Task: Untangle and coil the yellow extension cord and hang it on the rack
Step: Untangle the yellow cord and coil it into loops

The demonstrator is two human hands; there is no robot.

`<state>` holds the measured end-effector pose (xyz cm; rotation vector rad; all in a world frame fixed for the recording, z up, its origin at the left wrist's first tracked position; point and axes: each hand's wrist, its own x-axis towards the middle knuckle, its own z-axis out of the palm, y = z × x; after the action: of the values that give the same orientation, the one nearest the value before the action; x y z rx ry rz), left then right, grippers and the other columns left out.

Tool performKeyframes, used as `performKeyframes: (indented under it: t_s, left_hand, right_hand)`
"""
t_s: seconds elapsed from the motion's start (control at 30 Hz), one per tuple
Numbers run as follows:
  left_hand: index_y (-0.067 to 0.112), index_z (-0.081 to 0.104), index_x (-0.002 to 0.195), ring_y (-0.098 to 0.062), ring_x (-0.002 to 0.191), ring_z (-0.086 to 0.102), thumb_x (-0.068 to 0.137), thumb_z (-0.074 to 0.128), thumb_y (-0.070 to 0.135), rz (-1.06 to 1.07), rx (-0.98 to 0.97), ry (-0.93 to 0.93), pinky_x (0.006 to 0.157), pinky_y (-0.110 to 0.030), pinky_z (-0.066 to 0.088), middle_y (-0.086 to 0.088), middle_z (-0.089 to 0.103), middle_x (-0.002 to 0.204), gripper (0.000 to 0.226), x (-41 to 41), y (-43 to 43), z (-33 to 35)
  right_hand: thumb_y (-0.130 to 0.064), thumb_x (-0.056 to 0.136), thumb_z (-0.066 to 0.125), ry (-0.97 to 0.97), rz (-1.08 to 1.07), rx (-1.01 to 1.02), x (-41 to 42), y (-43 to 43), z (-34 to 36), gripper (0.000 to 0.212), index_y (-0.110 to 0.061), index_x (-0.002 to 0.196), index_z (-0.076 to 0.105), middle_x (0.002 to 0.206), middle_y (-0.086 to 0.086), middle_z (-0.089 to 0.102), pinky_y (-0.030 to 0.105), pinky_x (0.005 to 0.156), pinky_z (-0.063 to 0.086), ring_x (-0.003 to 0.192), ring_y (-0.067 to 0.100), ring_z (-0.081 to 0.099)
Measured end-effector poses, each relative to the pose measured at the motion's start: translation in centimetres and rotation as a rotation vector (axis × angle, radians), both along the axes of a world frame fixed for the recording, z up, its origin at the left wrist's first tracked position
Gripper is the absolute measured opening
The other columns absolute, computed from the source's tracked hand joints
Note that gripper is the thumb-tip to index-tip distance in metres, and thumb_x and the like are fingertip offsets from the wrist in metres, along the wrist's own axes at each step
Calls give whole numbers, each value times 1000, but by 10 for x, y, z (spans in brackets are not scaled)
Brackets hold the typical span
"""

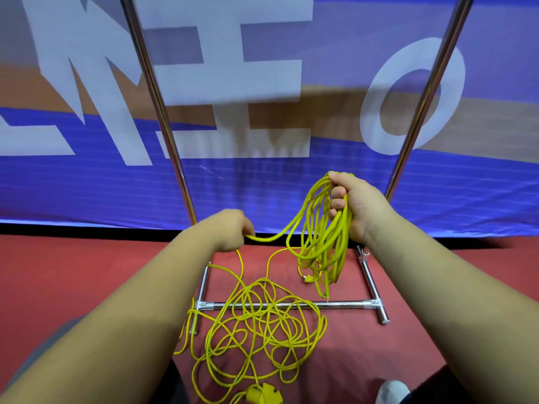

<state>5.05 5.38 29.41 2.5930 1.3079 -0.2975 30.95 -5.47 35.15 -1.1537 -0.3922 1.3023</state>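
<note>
Head view: the right hand [361,205] is curled round the top of a bundle of hanging loops of the yellow cord [318,243], with the fingers wrapped over the strands. The left hand [230,230] grips a single strand that sags across to that bundle. Its fingertips face away, so how tightly they close cannot be told.

The rest of the cord lies in a loose heap [262,325] on the red floor [87,272]. The heap is draped over the low crossbar of the rack [344,304], and the socket block [264,396] sits at the near edge. A plug [307,278] shows just below the bundle.

The cord looks thin, light and limp, with some spring in its curls, so loops will likely sag and slide unless held firmly at the top. The smooth jacket should run easily through a loose fist. The best hold seems to be the free strand near where it leaves the heap, feeding it up loop by loop. Crossed loops may snag on the crossbar.
</note>
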Motion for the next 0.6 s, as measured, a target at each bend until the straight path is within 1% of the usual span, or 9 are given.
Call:
performKeyframes:
  t_s: [0.07,0.13,0.2,0.3,0.33,0.4,0.5,0.57,0.6]
  left_hand:
    - [37,76,121,-18,100,67,78,48,-8,-168,-92,65,83,-34,57,4,73,106,68,3,-10,3]
    - [39,74,125,-20,98,65,81,49,-14,-284,-59,35,84,-36,56,3,65,98,73,7,-13,4]
    - [37,76,121,-18,96,66,88,61,-8,-350,-5,-99,85,-34,55,11,59,91,58,12,-20,10]
    - [30,73,117,-1,93,66,91,75,12,-268,-18,-356,83,-17,49,18,69,93,32,20,-41,34]
    - [27,69,116,-1,91,66,91,76,15,-224,5,-428,82,-18,49,16,72,94,29,23,-45,40]
    - [19,65,110,-10,89,64,90,78,24,-203,162,-497,82,-30,51,10,70,94,24,26,-49,48]
    - [20,64,101,-19,94,58,92,73,46,-203,346,-368,78,-41,50,7,56,95,29,22,-47,50]
    - [27,62,99,-16,98,55,90,66,61,-139,397,-277,76,-42,52,10,55,98,35,17,-45,49]
    - [28,61,98,-15,97,54,89,66,63,-119,391,-291,75,-42,52,10,55,98,36,15,-43,48]
  right_hand:
    - [-28,100,70,19,3,-3,1,0,-2,22,-23,83,56,57,-9,43,22,44,39,40,8,37]
    - [-26,99,70,1,34,-15,-2,-1,-5,21,-22,85,55,57,-8,46,23,45,41,41,9,41]
    - [-24,99,70,-42,88,-49,-8,-2,-10,21,-21,84,56,58,-6,48,23,46,42,42,10,43]
    - [-24,99,70,-120,165,-108,-17,-4,-17,25,-19,78,58,60,-3,49,25,49,45,45,11,49]
    - [-23,99,70,-141,180,-121,-21,-5,-19,22,-18,80,60,60,-3,52,25,50,47,48,11,54]
    - [-20,100,69,-174,227,-137,-31,-8,-24,10,-16,91,66,63,-2,62,25,52,50,58,13,66]
    - [-17,100,65,-206,315,-152,-48,-13,-29,5,-15,98,69,74,2,73,25,52,53,71,15,74]
    - [-18,101,65,-226,325,-164,-54,-14,-31,8,-14,98,71,82,4,77,26,57,56,77,15,77]
    - [-19,102,65,-233,326,-168,-55,-14,-30,9,-14,99,71,85,4,78,27,61,58,81,15,77]
